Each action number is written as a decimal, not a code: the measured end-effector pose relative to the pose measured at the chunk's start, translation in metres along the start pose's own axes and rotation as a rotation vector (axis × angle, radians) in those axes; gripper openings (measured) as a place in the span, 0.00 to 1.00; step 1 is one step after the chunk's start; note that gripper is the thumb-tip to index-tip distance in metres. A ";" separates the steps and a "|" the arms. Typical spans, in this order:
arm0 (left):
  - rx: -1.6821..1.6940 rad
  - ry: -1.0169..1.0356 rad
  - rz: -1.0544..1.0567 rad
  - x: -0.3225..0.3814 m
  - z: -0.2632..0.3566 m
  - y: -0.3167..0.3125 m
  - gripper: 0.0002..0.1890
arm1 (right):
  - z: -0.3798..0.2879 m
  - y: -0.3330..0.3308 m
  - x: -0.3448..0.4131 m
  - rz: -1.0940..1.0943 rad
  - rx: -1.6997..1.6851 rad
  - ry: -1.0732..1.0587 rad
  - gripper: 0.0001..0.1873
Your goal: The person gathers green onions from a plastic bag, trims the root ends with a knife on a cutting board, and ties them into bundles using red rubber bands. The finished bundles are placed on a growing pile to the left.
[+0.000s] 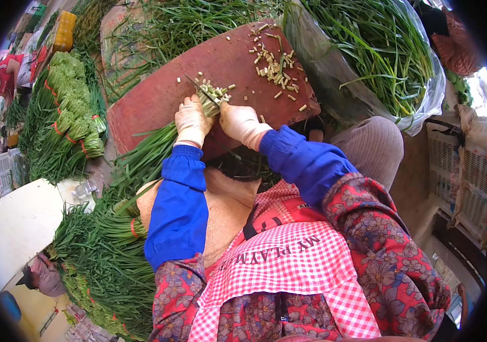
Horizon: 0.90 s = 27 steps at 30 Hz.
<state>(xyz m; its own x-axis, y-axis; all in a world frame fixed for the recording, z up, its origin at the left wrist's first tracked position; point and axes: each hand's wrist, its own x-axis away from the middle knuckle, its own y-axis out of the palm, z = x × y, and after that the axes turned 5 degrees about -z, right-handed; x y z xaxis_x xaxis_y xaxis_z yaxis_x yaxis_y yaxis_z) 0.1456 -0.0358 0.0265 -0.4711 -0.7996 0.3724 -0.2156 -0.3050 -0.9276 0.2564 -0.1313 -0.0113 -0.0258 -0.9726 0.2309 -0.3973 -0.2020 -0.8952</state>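
Both my hands wear pale work gloves. My left hand [193, 119] is closed around a bunch of long flat-leaved greens, apparently garlic chives [153, 147], whose leaves trail toward my left forearm. My right hand [240, 122] grips a knife [202, 90]; its handle is hidden in the fist. The dark blade lies across the pale stem ends [218, 93] just beyond my left hand. Beneath is a worn red board [153, 102]. Short pale stem pieces [273, 64] are scattered over its far right part, and a few lie near the blade.
A clear plastic bag [434, 92] full of loose greens stands at the far right. Bundles tied with red bands [66, 102] lie at left, more [106, 252] beside my left arm. A plastic bottle [84, 189] lies nearby. White crates [461, 166] stand at right. Other people [44, 275] are around.
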 end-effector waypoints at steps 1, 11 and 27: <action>-0.004 -0.003 0.011 0.000 0.001 0.000 0.38 | 0.001 0.000 -0.008 0.033 -0.123 0.086 0.07; 0.001 0.013 0.058 0.006 0.002 0.000 0.43 | 0.031 -0.020 0.045 0.100 -0.279 0.266 0.10; 1.513 -0.174 0.365 0.121 0.064 0.058 0.44 | 0.034 -0.100 -0.043 0.125 0.058 0.225 0.17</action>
<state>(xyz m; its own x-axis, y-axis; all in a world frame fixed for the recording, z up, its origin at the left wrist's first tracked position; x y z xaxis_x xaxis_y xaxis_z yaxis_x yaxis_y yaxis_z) 0.1307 -0.1836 0.0159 -0.1808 -0.9584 0.2210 0.9606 -0.2203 -0.1695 0.3282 -0.0732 0.0560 -0.2775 -0.9417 0.1900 -0.3253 -0.0940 -0.9409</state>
